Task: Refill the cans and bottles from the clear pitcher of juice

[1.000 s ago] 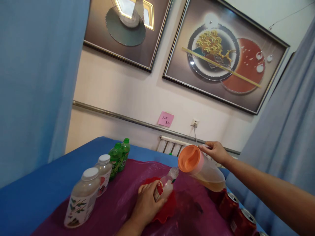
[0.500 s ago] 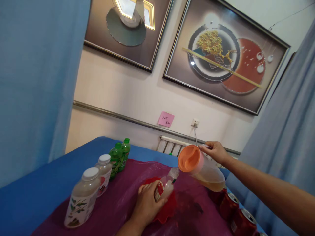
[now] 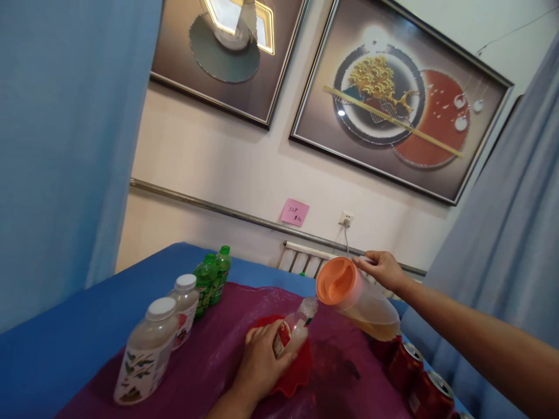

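Note:
My right hand grips the handle of a clear jug with an orange lid, tipped sideways with amber liquid in its lower part. The jug's lid sits just above the open neck of a small clear bottle. My left hand is wrapped round that bottle, holding it tilted over a red dish on the purple sheet.
Two white-capped bottles and two green bottles stand at the left on the blue-covered table. Red cans line the right edge. Blue curtains hang on both sides; framed pictures, a rail and a radiator are on the wall behind.

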The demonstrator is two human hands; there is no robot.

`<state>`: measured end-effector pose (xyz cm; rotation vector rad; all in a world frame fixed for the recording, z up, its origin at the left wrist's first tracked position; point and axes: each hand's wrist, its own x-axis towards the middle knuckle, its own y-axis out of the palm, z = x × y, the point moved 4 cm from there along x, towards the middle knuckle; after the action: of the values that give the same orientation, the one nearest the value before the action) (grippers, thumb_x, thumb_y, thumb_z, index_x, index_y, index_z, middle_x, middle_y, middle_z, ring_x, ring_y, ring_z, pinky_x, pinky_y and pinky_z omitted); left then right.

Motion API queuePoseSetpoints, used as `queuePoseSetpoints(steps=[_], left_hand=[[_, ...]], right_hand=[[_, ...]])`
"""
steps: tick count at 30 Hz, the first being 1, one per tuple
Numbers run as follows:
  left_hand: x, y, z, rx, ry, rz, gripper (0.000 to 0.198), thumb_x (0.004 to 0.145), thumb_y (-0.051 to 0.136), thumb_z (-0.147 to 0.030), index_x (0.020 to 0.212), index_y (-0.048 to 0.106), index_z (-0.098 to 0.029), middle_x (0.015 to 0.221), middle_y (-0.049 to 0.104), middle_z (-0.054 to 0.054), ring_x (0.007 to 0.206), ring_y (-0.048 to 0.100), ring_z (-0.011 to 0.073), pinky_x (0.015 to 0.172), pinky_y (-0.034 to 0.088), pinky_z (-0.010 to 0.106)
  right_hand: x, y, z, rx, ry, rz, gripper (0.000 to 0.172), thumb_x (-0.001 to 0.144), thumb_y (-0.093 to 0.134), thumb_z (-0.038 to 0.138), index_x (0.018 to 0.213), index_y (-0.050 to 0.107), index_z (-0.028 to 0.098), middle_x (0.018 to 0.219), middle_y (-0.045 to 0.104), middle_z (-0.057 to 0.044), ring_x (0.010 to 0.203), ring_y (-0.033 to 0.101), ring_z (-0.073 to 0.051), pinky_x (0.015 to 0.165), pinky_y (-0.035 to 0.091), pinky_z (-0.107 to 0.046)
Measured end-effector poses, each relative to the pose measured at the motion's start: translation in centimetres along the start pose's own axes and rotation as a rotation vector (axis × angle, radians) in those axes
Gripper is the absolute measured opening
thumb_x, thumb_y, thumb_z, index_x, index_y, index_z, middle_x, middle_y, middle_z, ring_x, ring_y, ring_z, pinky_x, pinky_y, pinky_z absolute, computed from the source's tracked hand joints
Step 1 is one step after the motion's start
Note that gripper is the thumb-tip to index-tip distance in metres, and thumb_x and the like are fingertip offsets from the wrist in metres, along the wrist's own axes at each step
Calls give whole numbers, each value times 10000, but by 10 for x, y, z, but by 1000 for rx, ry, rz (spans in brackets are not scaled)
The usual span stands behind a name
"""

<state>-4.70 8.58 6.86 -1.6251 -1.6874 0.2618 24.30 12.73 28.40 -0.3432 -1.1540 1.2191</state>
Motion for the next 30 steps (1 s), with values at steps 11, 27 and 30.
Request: queuePoseSetpoints(steps=[11, 27, 30], left_hand=[[-2, 1, 1, -2, -14, 9, 532, 712, 737, -340, 1229, 657, -242, 1211, 739, 57, 1136, 647, 292, 1086, 355, 429], [-1, -1, -1, -11, -3, 0, 476, 718, 737, -365, 1180, 670, -273, 1174, 754, 50, 1108, 659, 284, 1074, 369, 409], [-2, -3, -3, -16, -6, -9, 479, 707, 741, -354, 1176, 673, -284, 1165, 759, 44, 1101, 665, 287, 1072, 374, 401]], right_hand=[[-1, -2, 3, 10, 4, 7, 567, 740, 593, 720, 540, 364, 241, 537, 287, 56, 512, 296, -99, 464, 222, -251], [-1, -3, 6, 1, -30, -13, 600, 747, 589, 747, 525, 353, 241, 514, 289, 60, 498, 282, -96, 455, 218, -253], [-2, -3, 7, 1, -39, -19, 608, 743, 593, 753, 519, 359, 238, 505, 295, 58, 495, 282, -95, 453, 218, -253]])
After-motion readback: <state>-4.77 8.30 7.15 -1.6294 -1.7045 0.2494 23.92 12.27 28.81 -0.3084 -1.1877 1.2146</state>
